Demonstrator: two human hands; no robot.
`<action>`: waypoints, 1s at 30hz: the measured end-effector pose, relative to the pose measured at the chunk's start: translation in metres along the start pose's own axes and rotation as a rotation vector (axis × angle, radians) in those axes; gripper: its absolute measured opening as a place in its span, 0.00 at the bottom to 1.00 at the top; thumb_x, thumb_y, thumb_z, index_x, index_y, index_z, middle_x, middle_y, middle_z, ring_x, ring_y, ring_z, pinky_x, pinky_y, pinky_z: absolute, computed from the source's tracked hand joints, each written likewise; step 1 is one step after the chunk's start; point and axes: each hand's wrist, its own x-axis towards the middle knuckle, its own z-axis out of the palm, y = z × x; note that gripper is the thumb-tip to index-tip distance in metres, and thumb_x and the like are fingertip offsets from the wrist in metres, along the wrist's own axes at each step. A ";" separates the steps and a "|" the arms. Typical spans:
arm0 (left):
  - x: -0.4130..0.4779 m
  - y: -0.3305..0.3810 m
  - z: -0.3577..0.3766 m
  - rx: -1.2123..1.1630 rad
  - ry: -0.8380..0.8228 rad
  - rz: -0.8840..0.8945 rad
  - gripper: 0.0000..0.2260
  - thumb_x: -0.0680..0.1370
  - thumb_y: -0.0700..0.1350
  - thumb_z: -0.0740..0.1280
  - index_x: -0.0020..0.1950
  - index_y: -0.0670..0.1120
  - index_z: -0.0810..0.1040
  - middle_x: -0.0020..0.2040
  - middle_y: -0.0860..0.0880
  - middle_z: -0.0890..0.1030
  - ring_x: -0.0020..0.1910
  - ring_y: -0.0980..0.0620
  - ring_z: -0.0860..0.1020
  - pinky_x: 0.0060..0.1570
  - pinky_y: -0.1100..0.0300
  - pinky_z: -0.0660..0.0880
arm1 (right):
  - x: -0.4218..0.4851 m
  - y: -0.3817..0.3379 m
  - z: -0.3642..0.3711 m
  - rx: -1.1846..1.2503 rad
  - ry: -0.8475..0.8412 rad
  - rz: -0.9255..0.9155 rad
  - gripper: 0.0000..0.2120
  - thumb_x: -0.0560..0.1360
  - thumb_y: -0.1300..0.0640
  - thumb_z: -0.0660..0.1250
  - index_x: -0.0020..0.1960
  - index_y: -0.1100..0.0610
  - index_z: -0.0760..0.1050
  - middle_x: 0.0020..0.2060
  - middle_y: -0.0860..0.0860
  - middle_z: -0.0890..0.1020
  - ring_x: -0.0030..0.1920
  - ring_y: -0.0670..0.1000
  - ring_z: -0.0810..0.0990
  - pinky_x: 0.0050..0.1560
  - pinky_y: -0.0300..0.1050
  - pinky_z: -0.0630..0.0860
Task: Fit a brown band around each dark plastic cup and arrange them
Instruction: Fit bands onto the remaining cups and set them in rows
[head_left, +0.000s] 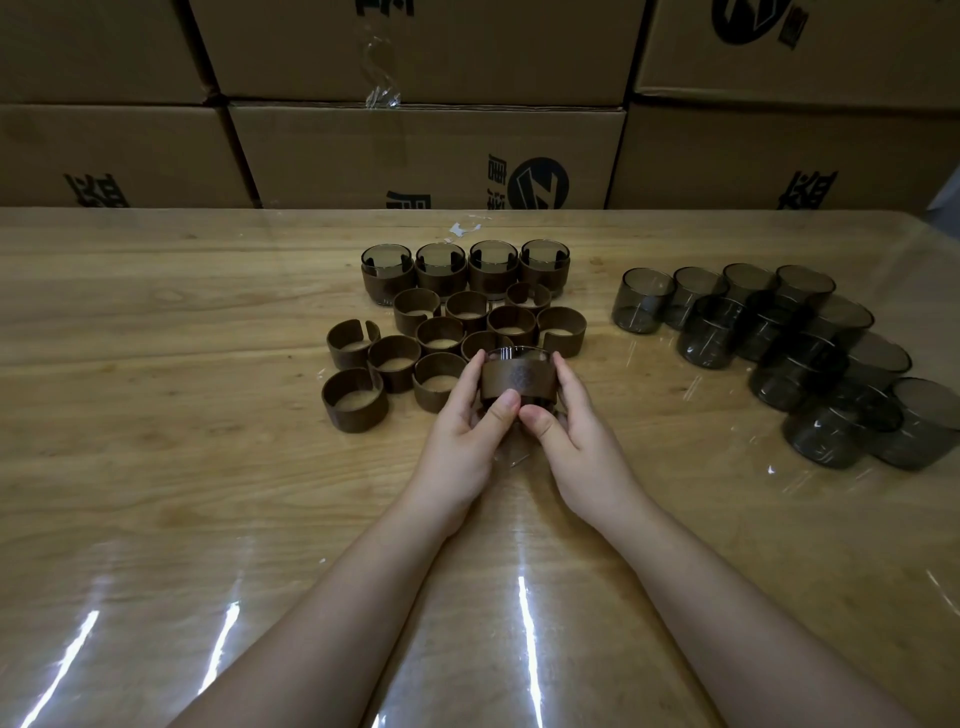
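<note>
- Fingers (501, 411) of both hands curl round one dark cup (511, 354) wearing a brown band (519, 379). My left hand (465, 423) and right hand (579, 434) clasp it from either side, thumbs meeting at the front.
- I cannot tell whether it touches the counter (156, 415).
- Just behind and to my left, loose bands (394, 362) stand clustered together.
- Beyond those, four banded cups (440, 271) stand in a row.
- Well to my right, bare cups (779, 338) crowd close.
- Pale wood grain lies under a clear sheet (524, 623) streaked with glare.
- Stacked cardboard boxes (426, 150) with dark print wall off the far edge.
</note>
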 end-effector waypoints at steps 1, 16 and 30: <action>0.000 0.000 0.000 0.004 0.000 0.001 0.27 0.80 0.40 0.63 0.78 0.49 0.57 0.69 0.47 0.73 0.66 0.52 0.74 0.68 0.53 0.70 | 0.000 0.000 0.000 0.000 0.000 -0.001 0.31 0.80 0.55 0.62 0.78 0.51 0.51 0.71 0.45 0.67 0.71 0.44 0.65 0.70 0.39 0.63; 0.001 -0.004 -0.001 -0.091 -0.016 0.064 0.30 0.73 0.47 0.69 0.73 0.56 0.63 0.63 0.55 0.79 0.63 0.54 0.77 0.60 0.58 0.76 | 0.003 0.000 -0.004 0.413 -0.028 -0.015 0.27 0.70 0.47 0.66 0.68 0.44 0.64 0.63 0.43 0.77 0.62 0.42 0.77 0.64 0.41 0.73; -0.003 -0.003 -0.001 0.032 0.059 0.138 0.26 0.73 0.32 0.71 0.63 0.59 0.75 0.56 0.62 0.81 0.59 0.59 0.78 0.51 0.67 0.76 | 0.002 0.001 -0.016 0.326 0.072 -0.038 0.06 0.75 0.59 0.69 0.47 0.48 0.77 0.47 0.46 0.83 0.51 0.44 0.82 0.49 0.36 0.78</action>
